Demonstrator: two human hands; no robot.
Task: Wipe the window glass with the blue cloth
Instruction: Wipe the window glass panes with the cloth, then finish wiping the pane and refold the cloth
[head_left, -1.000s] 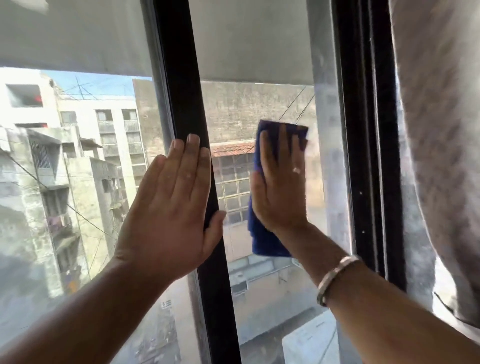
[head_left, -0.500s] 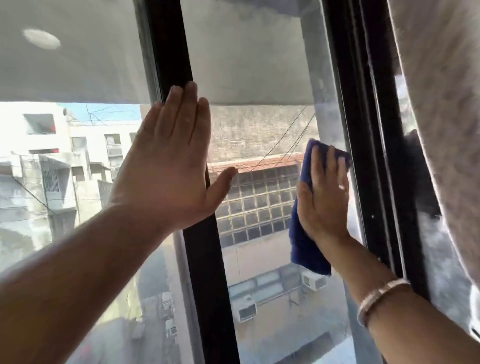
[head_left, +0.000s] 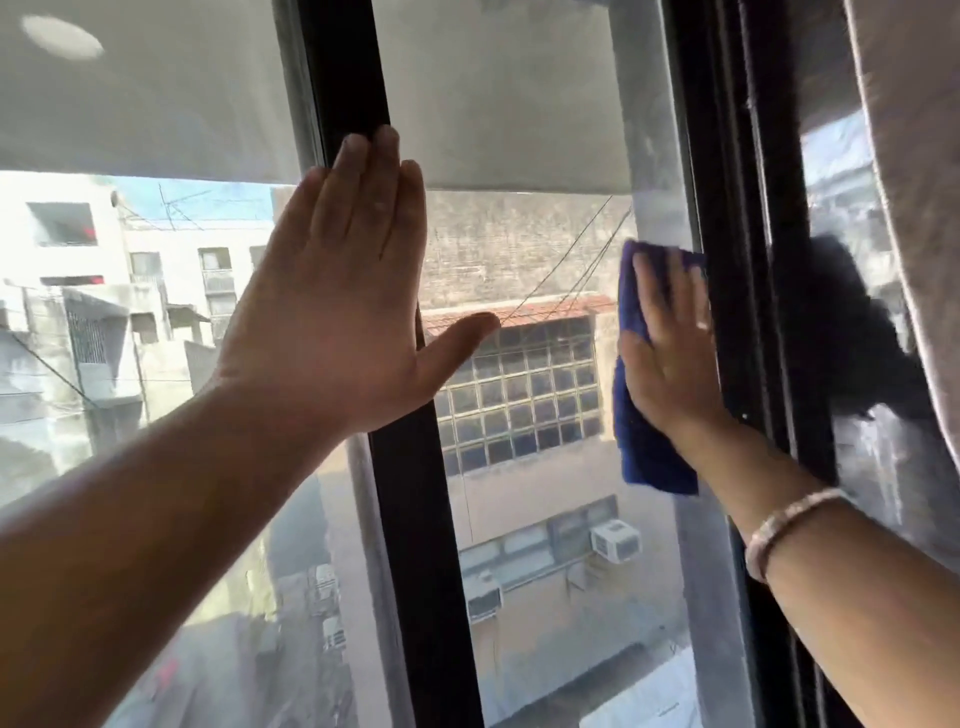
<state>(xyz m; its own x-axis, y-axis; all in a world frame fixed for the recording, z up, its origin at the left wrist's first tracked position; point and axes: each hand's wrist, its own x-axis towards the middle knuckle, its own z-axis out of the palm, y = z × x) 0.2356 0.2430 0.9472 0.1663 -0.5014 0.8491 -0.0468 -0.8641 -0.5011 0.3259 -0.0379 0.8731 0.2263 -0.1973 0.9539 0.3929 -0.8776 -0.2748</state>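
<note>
The window glass (head_left: 540, 467) fills the middle, between two black frame bars. My right hand (head_left: 670, 348) lies flat on the blue cloth (head_left: 644, 447) and presses it against the glass at the pane's right edge, right beside the right frame. The cloth shows above my fingertips and hangs below my palm. My left hand (head_left: 343, 301) is flat with fingers straight, resting on the black centre bar (head_left: 415, 545), thumb out over the glass, holding nothing.
A black right window frame (head_left: 748, 208) stands next to the cloth. A light curtain (head_left: 914, 208) hangs at the far right. A pale blind or overhang (head_left: 498, 93) covers the top of the panes. Buildings show outside.
My right hand has slid the blue cloth rightwards across the glass to the right frame. My left hand has shifted up along the centre bar. The view has tilted up.
</note>
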